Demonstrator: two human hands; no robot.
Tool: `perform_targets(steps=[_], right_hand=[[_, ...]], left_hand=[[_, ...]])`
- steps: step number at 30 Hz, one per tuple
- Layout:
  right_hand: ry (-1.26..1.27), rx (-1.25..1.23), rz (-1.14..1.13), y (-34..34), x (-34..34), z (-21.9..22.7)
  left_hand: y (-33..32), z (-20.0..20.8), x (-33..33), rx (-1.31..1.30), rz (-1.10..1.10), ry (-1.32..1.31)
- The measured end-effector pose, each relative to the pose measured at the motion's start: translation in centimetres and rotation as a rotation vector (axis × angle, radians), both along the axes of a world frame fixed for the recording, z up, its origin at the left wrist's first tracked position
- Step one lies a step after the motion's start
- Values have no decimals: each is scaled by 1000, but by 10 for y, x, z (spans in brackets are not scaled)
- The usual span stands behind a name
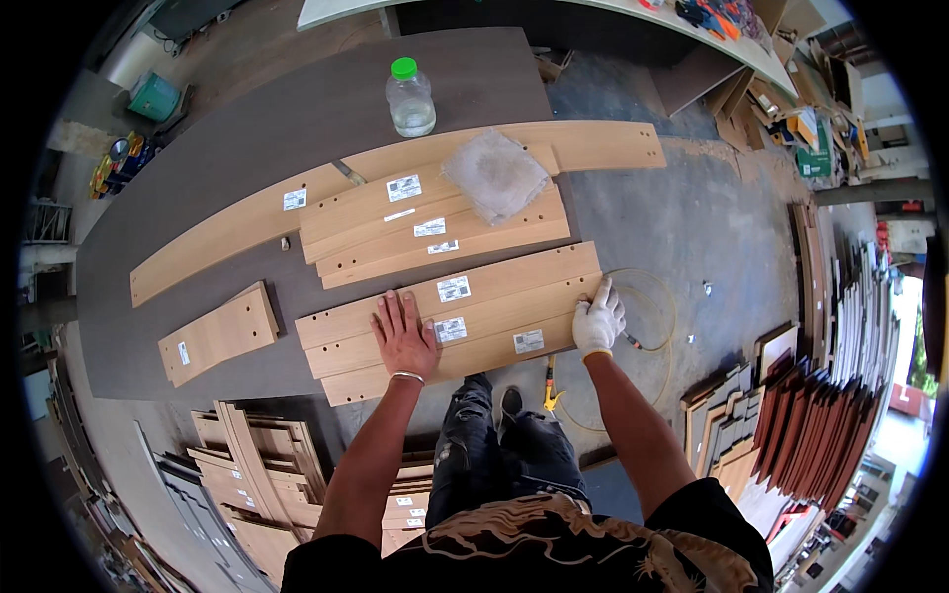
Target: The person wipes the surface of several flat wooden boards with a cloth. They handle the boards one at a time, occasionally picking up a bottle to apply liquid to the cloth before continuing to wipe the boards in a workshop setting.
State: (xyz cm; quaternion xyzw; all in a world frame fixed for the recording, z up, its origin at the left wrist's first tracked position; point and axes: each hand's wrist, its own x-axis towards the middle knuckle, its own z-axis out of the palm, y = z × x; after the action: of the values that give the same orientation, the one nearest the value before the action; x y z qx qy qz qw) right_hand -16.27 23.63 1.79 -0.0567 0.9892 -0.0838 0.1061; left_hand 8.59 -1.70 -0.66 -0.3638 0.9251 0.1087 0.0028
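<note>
Three light wooden boards point(494, 321) with white labels lie side by side in front of me, their ends not flush. My bare left hand point(405, 336) rests flat on them left of the middle, fingers spread, a bracelet at the wrist. At their right end my right hand point(599, 321), in a white glove, touches the edge with its fingers stretched out. Behind them lies another group of labelled boards point(356, 219) with a folded greyish cloth point(496, 176) on top. A long curved-looking board point(227, 237) stretches along the far side.
A dark worktable panel point(257, 148) carries the boards, a green-capped bottle point(409, 97) and a short board pair point(219, 334). A yellow air gun point(551, 385) and coiled hose point(675, 316) are by the right edge. Panels stand stacked at lower left point(262, 465) and right point(820, 425).
</note>
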Motion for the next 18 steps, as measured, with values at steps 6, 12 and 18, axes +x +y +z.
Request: perform_targets(steps=[6, 12, 18], right_hand=[[-25, -34, 23, 6, 2, -10], [-113, -99, 51, 8, -3, -6], [-162, -638, -391, 14, -13, 23]], left_hand=[[-7, -4, 5, -17, -27, 10], [-16, -6, 7, -6, -116, 22], [-18, 7, 7, -57, -121, 21]])
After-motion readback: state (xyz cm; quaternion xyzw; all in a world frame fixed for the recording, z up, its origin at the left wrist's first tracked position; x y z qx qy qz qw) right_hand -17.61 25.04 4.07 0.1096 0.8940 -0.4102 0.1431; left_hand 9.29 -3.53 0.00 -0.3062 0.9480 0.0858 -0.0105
